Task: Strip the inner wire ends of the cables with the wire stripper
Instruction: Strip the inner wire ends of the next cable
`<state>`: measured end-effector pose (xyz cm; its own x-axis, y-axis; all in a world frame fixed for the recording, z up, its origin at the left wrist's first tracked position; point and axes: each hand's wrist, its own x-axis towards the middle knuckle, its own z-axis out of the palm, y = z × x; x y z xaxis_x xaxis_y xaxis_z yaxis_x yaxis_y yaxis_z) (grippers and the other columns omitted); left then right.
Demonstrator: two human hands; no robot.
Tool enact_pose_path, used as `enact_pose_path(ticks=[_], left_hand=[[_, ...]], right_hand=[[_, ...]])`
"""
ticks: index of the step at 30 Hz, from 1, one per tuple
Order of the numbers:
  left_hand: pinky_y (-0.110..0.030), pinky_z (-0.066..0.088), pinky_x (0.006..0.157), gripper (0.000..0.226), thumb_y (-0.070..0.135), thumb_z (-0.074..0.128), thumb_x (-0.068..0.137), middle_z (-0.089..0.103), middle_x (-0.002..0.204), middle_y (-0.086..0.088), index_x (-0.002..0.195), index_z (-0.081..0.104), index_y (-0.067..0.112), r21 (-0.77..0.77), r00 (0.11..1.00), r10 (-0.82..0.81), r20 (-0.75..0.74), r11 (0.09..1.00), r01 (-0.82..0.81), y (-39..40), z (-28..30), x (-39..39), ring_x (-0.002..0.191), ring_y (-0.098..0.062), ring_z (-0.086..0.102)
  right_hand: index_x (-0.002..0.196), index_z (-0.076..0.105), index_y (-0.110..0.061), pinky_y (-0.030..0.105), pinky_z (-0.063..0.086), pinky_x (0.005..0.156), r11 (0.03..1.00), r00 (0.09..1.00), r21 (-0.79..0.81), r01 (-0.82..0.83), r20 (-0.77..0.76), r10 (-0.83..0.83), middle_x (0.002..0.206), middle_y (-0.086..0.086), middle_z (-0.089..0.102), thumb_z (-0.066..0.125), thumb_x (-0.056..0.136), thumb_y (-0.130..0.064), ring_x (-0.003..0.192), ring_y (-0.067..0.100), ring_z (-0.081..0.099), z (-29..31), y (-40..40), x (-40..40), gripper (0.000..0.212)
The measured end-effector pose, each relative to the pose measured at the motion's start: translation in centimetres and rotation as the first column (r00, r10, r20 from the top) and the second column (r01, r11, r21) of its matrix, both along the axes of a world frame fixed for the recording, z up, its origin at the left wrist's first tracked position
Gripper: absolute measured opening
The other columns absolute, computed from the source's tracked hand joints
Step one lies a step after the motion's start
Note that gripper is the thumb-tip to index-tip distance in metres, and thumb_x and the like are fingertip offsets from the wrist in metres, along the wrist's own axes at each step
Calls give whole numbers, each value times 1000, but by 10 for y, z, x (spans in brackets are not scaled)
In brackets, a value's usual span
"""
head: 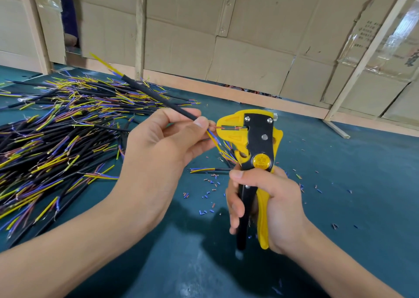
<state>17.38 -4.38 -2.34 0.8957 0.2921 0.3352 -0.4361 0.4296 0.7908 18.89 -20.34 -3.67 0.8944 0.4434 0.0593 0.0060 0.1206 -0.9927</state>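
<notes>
One brown inner wire (223,127) is seated in the wire stripper (254,139) head.
The cable (158,97) is pinched by the left hand (163,139); the handles are gripped by the right hand (272,204); a squeeze is likely called for next.

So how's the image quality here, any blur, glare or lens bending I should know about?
Head view: hands and wire stripper are sharp; the far tip of the held cable smears slightly; wide-angle bending tilts the wooden posts; glare streaks the plastic wrap top right; soft shadows fall on the green table under the right hand.
</notes>
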Motion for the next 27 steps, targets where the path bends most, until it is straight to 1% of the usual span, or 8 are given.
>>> enact_pose_path(ticks=[3, 6, 9, 13, 16, 18, 21, 27], left_hand=[[-35, 60, 80, 22, 17, 74, 76, 71, 81, -17, 93, 67, 4, 47, 999, 50, 2, 998, -50, -1, -1, 1, 85, -27, 73], [-36, 61, 80, 19, 21, 76, 72, 71, 75, -13, 88, 71, 11, 133, 996, 94, -7, 987, -93, 2, -1, 2, 79, -25, 74], [-35, 61, 78, 6, 11, 73, 82, 74, 74, -10, 87, 70, 12, 197, 995, 99, -12, 976, -94, 8, 0, 4, 78, -25, 74], [-34, 61, 76, 7, 0, 68, 87, 75, 73, -8, 89, 68, 7, 253, 997, 82, 1, 964, -79, 12, 3, 5, 79, -22, 74], [-31, 60, 75, 6, 3, 66, 88, 77, 79, -8, 93, 67, 7, 220, 999, 50, -2, 974, -49, 12, 3, 6, 85, -21, 75], [-26, 58, 73, 11, 11, 68, 86, 78, 90, -9, 96, 68, 9, 167, 999, 4, -37, 986, 2, 13, 3, 5, 90, -21, 75], [-22, 55, 67, 13, 19, 67, 85, 77, 99, -7, 97, 71, 14, 70, 994, -68, -89, 995, 75, 15, 1, 7, 84, -15, 73], [-23, 52, 63, 16, 17, 68, 85, 68, 77, -4, 99, 73, 12, -11, 991, -90, -97, 996, 89, 13, 0, 8, 73, -14, 66]], right_hand=[[55, 51, -9, 35, 47, 42, 1000, 1000, -2, 2, 4, -2, 45, 14, 43, 64, 71, -19, 35, 27, 44, 0, -1, 1, 23], [54, 52, -10, 35, 48, 43, 1000, 1000, -15, -5, 6, 5, 45, 14, 44, 67, 69, -21, 36, 27, 44, -2, -1, 1, 24], [53, 52, -8, 36, 49, 44, 999, 1000, -43, -18, 13, 19, 46, 15, 44, 64, 73, -20, 37, 27, 46, -2, -4, 2, 26], [56, 53, -5, 41, 50, 47, 996, 997, -67, -64, 30, 66, 49, 16, 47, 70, 68, -25, 39, 30, 50, -2, -10, 6, 28], [70, 59, -8, 56, 48, 62, 991, 991, -37, -126, 43, 128, 60, 19, 56, 73, 75, -27, 51, 36, 60, -4, -12, 10, 24], [77, 62, -8, 60, 52, 70, 988, 987, 23, -153, 57, 152, 69, 22, 61, 71, 82, -23, 61, 41, 64, -3, -12, 11, 18], [82, 64, -7, 63, 56, 73, 984, 989, 103, -145, 31, 142, 72, 24, 61, 68, 88, -15, 64, 42, 65, -2, -11, 12, 11], [85, 68, -5, 57, 58, 69, 989, 996, 116, -94, 17, 93, 73, 23, 62, 67, 86, -15, 64, 44, 66, -3, -9, 10, 10]])
